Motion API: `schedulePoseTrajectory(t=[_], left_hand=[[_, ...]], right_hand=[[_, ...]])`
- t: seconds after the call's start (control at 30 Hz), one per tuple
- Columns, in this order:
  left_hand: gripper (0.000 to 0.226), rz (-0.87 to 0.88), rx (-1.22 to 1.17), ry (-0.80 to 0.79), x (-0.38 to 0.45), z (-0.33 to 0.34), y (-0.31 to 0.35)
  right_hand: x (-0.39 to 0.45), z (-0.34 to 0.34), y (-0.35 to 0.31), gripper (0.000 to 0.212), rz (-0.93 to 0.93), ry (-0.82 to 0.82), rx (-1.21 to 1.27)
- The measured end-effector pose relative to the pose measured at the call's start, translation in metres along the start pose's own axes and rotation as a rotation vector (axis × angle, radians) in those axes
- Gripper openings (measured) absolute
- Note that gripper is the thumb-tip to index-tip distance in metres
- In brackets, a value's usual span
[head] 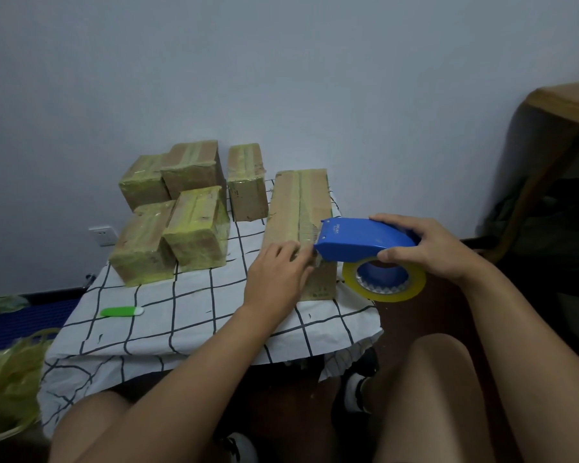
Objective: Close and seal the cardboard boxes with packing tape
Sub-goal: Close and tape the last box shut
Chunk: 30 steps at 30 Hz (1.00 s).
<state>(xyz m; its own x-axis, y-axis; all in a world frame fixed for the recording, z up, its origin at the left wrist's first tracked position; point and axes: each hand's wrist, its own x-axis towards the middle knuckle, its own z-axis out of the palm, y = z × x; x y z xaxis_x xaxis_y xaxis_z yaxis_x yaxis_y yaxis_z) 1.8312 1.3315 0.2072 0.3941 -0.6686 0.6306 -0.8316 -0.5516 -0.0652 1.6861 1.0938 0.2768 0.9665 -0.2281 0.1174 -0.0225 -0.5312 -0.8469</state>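
Right hand (428, 248) wraps the blue tape dispenser (365, 237) from behind, thumb under its body, the yellow roll (385, 282) hanging below. Left hand (274, 279) presses flat-fingered on the long cardboard box (298, 208) at the table's (181, 315) near right edge. The box looks light and fairly stiff; I'd brace it from the top. The tape looks thin and clingy.

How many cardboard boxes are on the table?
6: four in a taped cluster at back left, one behind centre, one long box under the hands. Others may be hidden.
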Motion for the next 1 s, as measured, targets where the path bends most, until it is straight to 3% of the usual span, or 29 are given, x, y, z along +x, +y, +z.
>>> schedulePoseTrajectory(t=[0.4,0.5,0.57,0.63,0.83,1.0], left_hand=[[0.027,-0.058,0.050,-0.114,0.005,-0.005,0.004],[0.037,-0.027,0.059,-0.166,0.004,-0.009,0.007],[0.065,0.039,0.090,-0.195,0.003,-0.012,0.008],[0.074,0.041,0.148,-0.201,0.004,-0.014,0.012],[0.067,-0.004,0.146,-0.255,0.006,-0.013,0.014],[0.060,0.011,0.145,-0.215,0.007,-0.014,0.016]], right_hand=[[-0.025,-0.033,0.022,0.056,0.033,0.017,-0.005],[-0.024,-0.037,0.021,0.058,0.047,-0.022,-0.041],[-0.021,-0.036,0.019,0.058,0.053,-0.057,-0.073],[-0.018,-0.032,0.020,0.059,0.052,-0.073,-0.100],[-0.024,-0.041,0.028,0.060,0.055,-0.052,-0.104],[-0.017,-0.036,0.020,0.061,0.089,-0.135,-0.245]])
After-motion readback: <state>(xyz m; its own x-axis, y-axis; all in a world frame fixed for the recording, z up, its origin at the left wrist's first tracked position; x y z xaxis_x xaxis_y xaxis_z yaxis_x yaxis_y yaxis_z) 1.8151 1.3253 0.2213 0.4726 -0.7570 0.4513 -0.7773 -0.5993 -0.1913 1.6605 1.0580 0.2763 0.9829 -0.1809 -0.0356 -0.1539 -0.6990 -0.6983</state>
